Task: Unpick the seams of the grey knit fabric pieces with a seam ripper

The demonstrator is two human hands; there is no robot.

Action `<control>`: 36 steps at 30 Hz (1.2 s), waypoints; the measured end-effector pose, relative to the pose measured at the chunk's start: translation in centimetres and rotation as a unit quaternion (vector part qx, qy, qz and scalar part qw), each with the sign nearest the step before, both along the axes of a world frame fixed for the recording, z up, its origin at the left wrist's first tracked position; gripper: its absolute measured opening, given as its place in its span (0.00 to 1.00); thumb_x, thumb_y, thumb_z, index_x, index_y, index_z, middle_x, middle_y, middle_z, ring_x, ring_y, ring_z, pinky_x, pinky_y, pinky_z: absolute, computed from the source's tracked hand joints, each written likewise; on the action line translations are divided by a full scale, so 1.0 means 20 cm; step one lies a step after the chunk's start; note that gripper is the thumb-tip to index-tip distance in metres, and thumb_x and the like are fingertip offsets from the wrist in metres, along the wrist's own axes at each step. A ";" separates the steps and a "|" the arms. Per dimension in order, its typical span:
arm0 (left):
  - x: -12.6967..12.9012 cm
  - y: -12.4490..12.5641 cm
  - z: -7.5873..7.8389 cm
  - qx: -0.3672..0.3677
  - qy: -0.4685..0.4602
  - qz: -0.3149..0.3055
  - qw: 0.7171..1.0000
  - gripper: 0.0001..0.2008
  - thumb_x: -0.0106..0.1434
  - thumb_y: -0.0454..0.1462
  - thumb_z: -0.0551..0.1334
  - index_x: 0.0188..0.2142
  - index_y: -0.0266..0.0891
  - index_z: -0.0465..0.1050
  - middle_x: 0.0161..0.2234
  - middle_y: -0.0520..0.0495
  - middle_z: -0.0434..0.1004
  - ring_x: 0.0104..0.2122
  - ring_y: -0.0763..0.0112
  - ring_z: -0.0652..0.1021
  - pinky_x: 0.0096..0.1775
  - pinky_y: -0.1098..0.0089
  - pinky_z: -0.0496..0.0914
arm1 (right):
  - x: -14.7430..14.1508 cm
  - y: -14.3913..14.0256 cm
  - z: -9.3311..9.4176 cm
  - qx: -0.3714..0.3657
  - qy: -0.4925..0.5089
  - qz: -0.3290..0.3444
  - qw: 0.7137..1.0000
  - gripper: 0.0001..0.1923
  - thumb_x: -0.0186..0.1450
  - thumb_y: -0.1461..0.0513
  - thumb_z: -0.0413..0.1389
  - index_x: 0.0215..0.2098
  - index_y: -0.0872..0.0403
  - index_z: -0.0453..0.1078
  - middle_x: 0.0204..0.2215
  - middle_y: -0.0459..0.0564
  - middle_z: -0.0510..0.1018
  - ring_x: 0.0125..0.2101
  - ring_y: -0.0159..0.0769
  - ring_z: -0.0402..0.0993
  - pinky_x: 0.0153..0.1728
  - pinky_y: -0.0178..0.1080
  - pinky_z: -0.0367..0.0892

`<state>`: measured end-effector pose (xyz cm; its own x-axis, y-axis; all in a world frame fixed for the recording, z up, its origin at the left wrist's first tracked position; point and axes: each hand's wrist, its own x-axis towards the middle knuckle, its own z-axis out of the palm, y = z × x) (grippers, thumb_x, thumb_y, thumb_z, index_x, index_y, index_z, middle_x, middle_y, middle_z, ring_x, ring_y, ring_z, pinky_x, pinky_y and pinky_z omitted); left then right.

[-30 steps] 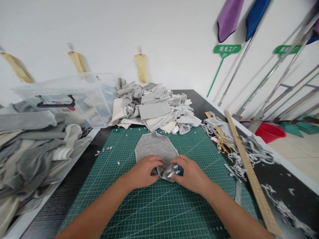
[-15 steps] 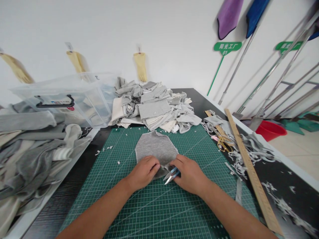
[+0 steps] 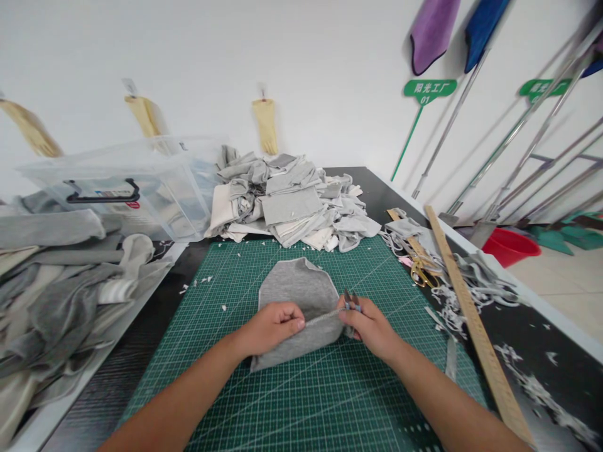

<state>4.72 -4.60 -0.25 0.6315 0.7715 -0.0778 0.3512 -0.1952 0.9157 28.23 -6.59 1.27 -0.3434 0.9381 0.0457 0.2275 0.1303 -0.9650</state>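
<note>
A grey piece of fabric [image 3: 296,285] lies over the green cutting mat [image 3: 301,402], its near part lifted and folded so that a stitched edge runs between my hands. My left hand [image 3: 277,325] pinches that edge at its left part, thumb on top. At the right end of the edge, my right hand [image 3: 370,325] is closed on the fabric and also holds small thread snips [image 3: 351,301]. The snips' blades point up and away from me. Some cloth below my right fingers is partly hidden.
Grey and cream cloth pieces [image 3: 292,201] are heaped at the back. More fabric [image 3: 61,295] lies at the left beside a clear plastic box [image 3: 117,182]. To the right are a wooden ruler [image 3: 471,307], gold-handled scissors [image 3: 421,274] and white scraps [image 3: 452,311].
The near edge of the fabric has been raised and stretched between my hands. My right hand has shifted right, and the snips have turned from pointing down-left to pointing up.
</note>
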 end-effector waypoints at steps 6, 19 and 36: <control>-0.01 0.00 -0.04 0.109 0.105 0.055 0.987 0.10 0.62 0.40 0.58 0.40 0.39 0.71 0.20 0.57 0.62 0.20 0.78 0.64 0.24 0.76 0.56 | 0.02 0.02 -0.01 0.060 -0.302 0.028 0.951 0.09 0.58 0.60 0.52 0.21 0.54 0.63 0.18 0.43 0.67 0.21 0.30 0.61 0.23 0.33 0.49; 0.03 -0.08 0.06 0.424 0.257 -0.023 0.868 0.09 0.65 0.36 0.53 0.39 0.39 0.71 0.37 0.45 0.69 0.39 0.64 0.69 0.43 0.61 0.64 | 0.02 0.00 0.05 0.138 -0.371 -0.041 0.917 0.19 0.62 0.47 0.52 0.41 0.51 0.70 0.31 0.48 0.78 0.32 0.37 0.73 0.30 0.34 0.58; 0.19 -0.32 0.01 0.362 0.241 -0.153 0.888 0.31 0.66 0.52 0.46 0.64 0.43 0.45 0.64 0.45 0.50 0.63 0.57 0.50 0.61 0.47 0.35 | 0.00 0.02 -0.03 0.160 -0.438 0.014 0.884 0.10 0.66 0.58 0.48 0.41 0.51 0.69 0.31 0.49 0.77 0.32 0.36 0.73 0.32 0.35 0.58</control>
